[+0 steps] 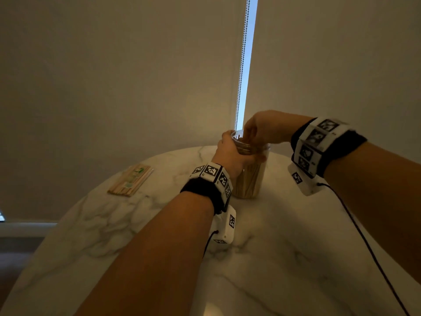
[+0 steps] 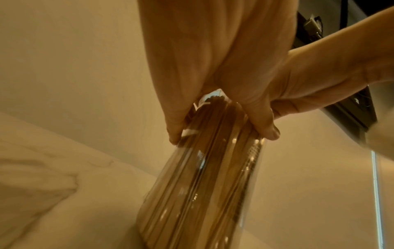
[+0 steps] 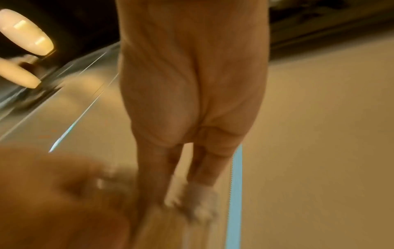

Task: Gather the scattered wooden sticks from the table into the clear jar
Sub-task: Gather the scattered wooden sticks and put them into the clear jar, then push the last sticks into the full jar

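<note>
Our left hand (image 1: pixel 230 153) grips the clear jar (image 1: pixel 249 176) near the desk's (image 1: pixel 296 247) far edge; our right hand (image 1: pixel 262 128) pinches wooden sticks (image 2: pixel 213 107) into its mouth. We should lower them straight and release gently.

The left hand (image 1: pixel 230 153) grips the clear jar (image 1: pixel 249 179) of wooden sticks. The right hand (image 1: pixel 264 127) dips its fingers (image 1: pixel 249 135) into the jar's mouth. A flat pack of sticks (image 1: pixel 129 180) lies left of the jar.

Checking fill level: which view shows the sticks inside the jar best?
Left wrist. It looks up the clear jar at close range, wooden sticks packed along its length under the left hand. Head view shows them small, dim, partly hidden by that hand. Right wrist is blurred; sticks barely discernible.
</note>
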Demonstrator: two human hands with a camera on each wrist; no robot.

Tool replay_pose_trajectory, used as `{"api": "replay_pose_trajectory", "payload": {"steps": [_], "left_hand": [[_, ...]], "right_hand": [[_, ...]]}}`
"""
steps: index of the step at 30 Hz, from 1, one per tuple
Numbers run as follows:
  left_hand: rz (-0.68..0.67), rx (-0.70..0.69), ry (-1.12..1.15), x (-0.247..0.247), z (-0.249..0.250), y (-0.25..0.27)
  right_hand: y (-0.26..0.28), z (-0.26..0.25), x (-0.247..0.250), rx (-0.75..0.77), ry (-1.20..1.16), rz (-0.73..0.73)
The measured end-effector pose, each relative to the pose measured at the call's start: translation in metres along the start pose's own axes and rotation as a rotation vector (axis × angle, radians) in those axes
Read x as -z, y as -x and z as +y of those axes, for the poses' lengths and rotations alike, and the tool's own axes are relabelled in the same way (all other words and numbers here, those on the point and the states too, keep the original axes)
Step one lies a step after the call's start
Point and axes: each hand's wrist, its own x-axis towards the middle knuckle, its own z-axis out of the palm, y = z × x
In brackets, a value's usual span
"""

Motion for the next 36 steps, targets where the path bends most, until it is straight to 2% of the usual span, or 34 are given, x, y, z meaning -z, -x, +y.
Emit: {"api": "replay_pose_trajectory", "payload": {"steps": [2,9,12,17,20,24,27,31,33,36], "left_hand": [[0.001,0.001,0.004,0.000,0.001,0.001],[-0.004,-0.014,-0.024,0.000,0.003,0.005],[0.004,-0.018,-0.041,0.001,0.002,0.005],[-0.007,-0.018,-0.019,0.003,0.005,0.008],[-0.011,0.001,0.019,0.002,0.006,0.011],[0.011,-0.009,-0.042,0.004,0.013,0.020],[-0.089,0.056,-0.214,0.032,0.017,0.029],[0.013,0.209,-0.642,0.108,-0.008,0.024],[0.020,0.327,-0.886,0.150,-0.024,0.025],[-0.012,0.511,-1.131,0.189,-0.050,0.034]], "right_hand": [[0.000,-0.001,-0.004,0.022,0.024,0.003],[-0.008,-0.007,-0.008,0.001,-0.108,0.076],[-0.009,-0.009,-0.013,0.012,-0.172,0.024],[-0.006,-0.008,0.006,-0.065,-0.197,-0.054],[-0.004,-0.009,0.005,-0.058,-0.111,-0.089],[0.005,-0.011,0.001,-0.027,-0.118,-0.022],[0.018,-0.006,0.006,-0.012,-0.141,0.115],[0.052,-0.003,0.008,0.002,-0.296,0.359],[0.073,-0.007,0.001,0.020,-0.336,0.365],[0.101,-0.020,-0.020,0.030,-0.321,0.232]]}}
